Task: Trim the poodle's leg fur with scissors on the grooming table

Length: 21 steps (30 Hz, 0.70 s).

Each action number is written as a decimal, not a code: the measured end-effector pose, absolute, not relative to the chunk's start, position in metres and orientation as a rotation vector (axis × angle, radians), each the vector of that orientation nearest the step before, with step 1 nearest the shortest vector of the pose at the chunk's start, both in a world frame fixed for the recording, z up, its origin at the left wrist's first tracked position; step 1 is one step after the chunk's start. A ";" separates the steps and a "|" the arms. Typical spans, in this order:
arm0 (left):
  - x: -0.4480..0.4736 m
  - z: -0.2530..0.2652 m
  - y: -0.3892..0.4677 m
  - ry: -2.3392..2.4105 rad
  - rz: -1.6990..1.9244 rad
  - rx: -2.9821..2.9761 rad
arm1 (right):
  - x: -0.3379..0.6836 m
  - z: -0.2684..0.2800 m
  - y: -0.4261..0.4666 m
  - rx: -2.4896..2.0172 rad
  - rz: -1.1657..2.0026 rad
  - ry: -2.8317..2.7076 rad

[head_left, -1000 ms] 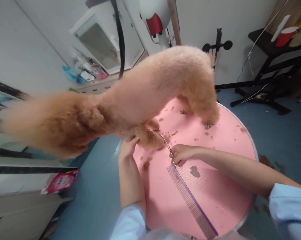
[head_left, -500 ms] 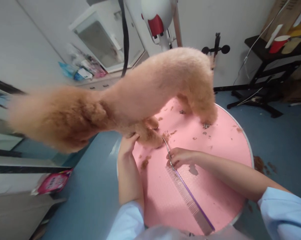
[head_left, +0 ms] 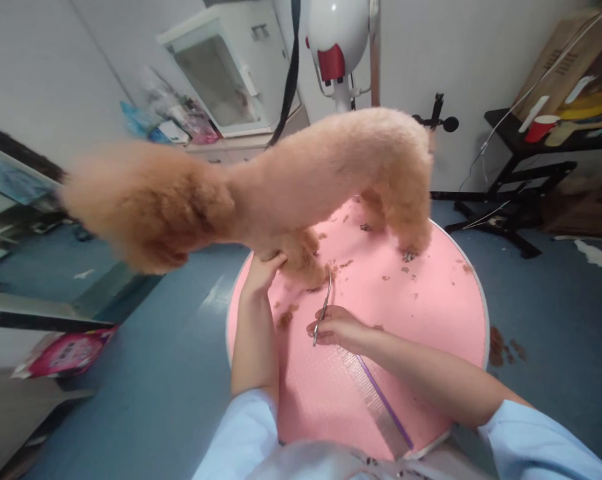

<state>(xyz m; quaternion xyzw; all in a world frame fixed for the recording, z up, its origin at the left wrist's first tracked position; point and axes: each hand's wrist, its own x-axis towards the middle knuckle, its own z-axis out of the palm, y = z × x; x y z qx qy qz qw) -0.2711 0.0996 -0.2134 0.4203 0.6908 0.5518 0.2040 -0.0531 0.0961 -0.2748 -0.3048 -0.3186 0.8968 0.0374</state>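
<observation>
A tan, curly-coated dog [head_left: 325,163] stands on a round pink grooming table [head_left: 431,307], its head to the left and blurred. My left hand [head_left: 263,272] is closed around the upper part of its near front leg [head_left: 303,263]. In my right hand [head_left: 338,328] are curved scissors [head_left: 325,303], their blades pointing away from me and beside the paw of that leg. Whether the blades are parted I cannot tell. A long comb with a purple spine [head_left: 383,399] lies on the table below my right wrist.
Clipped fur [head_left: 285,315] is scattered over the tabletop, with more fur [head_left: 501,347] on the floor at right. A black strap [head_left: 291,73] hangs behind the dog. Beyond stand a white cabinet [head_left: 271,67], a white-and-red machine [head_left: 333,40] and a black side table [head_left: 515,130].
The scissors have swung to a more upright angle, and my right hand has moved a little left, off the comb's end. My left hand keeps its hold on the leg. The view has shifted.
</observation>
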 end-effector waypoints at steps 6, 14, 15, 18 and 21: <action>-0.271 -0.219 0.100 1.935 1.577 1.182 | -0.067 -0.268 0.085 -0.931 2.685 -0.929; -0.284 -0.226 0.111 1.750 1.584 1.197 | -0.068 -0.268 0.083 -0.941 2.702 -0.888; -0.285 -0.228 0.113 1.717 1.592 1.195 | -0.068 -0.269 0.083 -0.952 2.695 -0.898; -0.288 -0.234 0.118 1.652 1.624 1.175 | -0.068 -0.274 0.084 -0.955 2.694 -0.953; -0.288 -0.235 0.117 1.624 1.640 1.148 | -0.066 -0.277 0.085 -0.966 2.654 -1.067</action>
